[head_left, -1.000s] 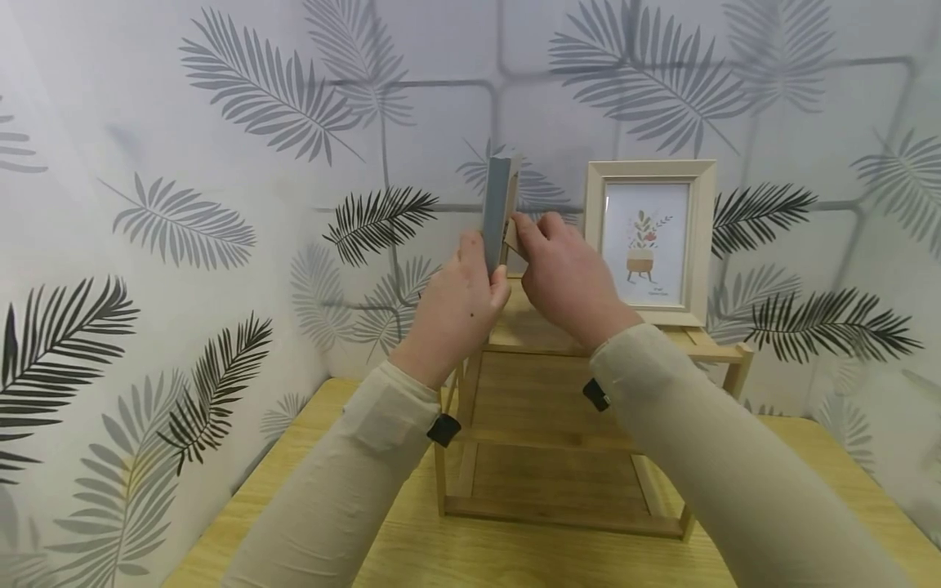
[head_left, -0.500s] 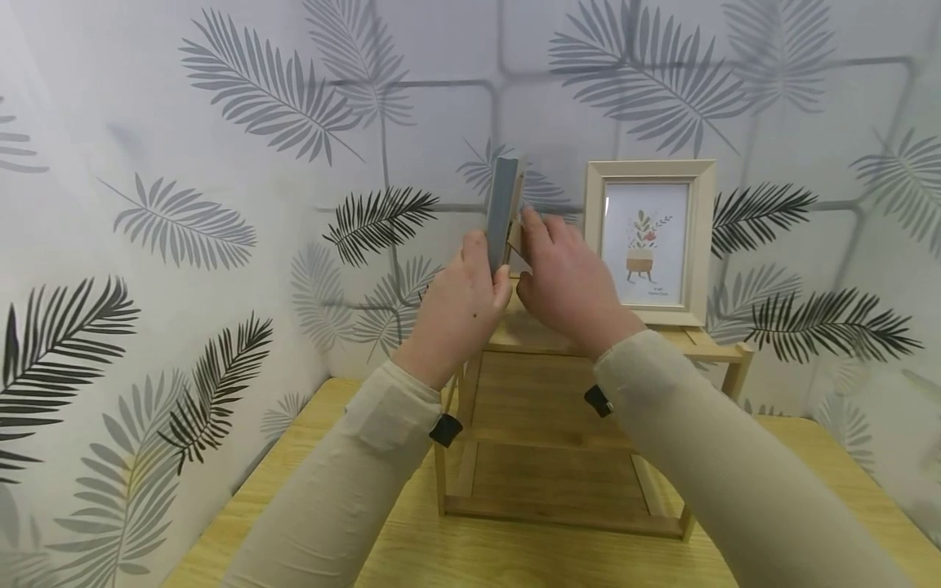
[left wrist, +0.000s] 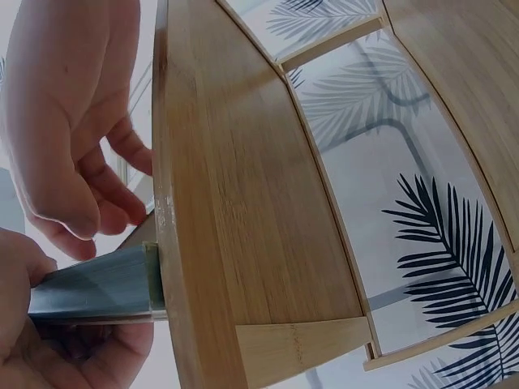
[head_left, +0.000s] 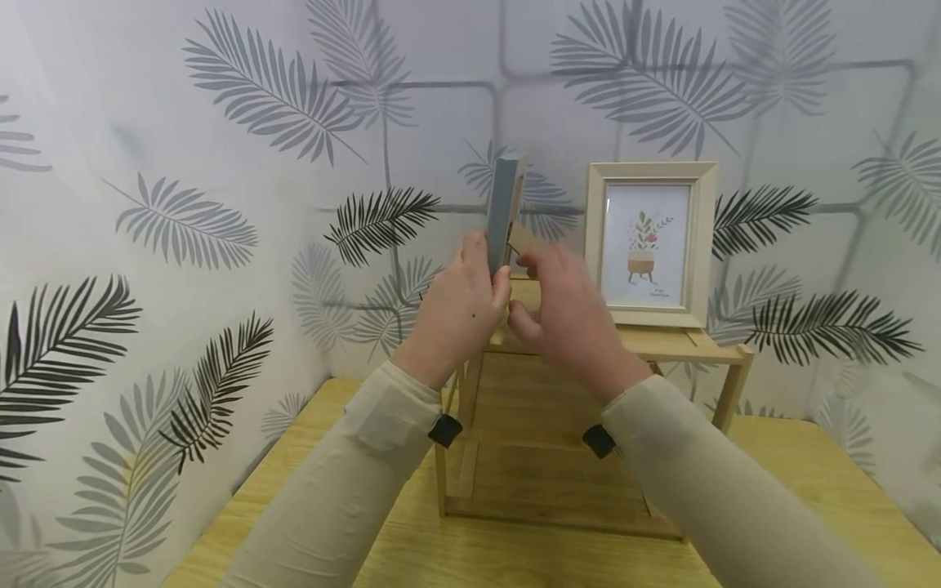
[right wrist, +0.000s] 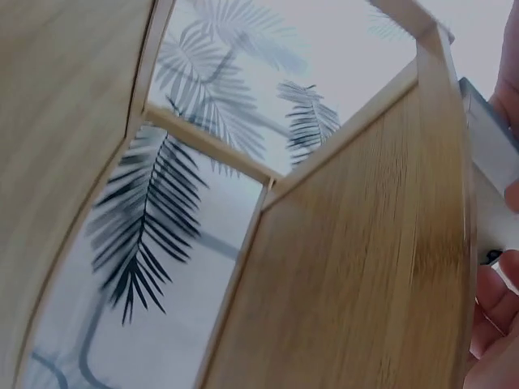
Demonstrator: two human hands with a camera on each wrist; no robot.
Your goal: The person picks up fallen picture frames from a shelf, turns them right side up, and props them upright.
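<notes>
My left hand (head_left: 459, 314) grips the lower part of a grey picture frame (head_left: 504, 204) and holds it upright and edge-on above the left end of a wooden shelf's top board (head_left: 662, 343). A brown stand flap (head_left: 525, 238) sticks out from the frame's back. My right hand (head_left: 562, 318) hovers just right of it with loosely curled fingers and the thumb apart, holding nothing. In the left wrist view the grey frame (left wrist: 97, 284) lies in my left hand (left wrist: 32, 356), with the right hand's fingers (left wrist: 73, 162) above it. The right wrist view catches the frame's edge (right wrist: 491, 154).
A beige framed plant print (head_left: 650, 242) stands on the shelf top at the right. The open wooden shelf (head_left: 544, 457) sits on a light wooden table (head_left: 515, 559). Leaf-patterned walls close in at the left, back and right.
My right hand has drawn down and back from the frame's back, leaving the brown flap sticking out. The left hand and the grey frame have barely moved.
</notes>
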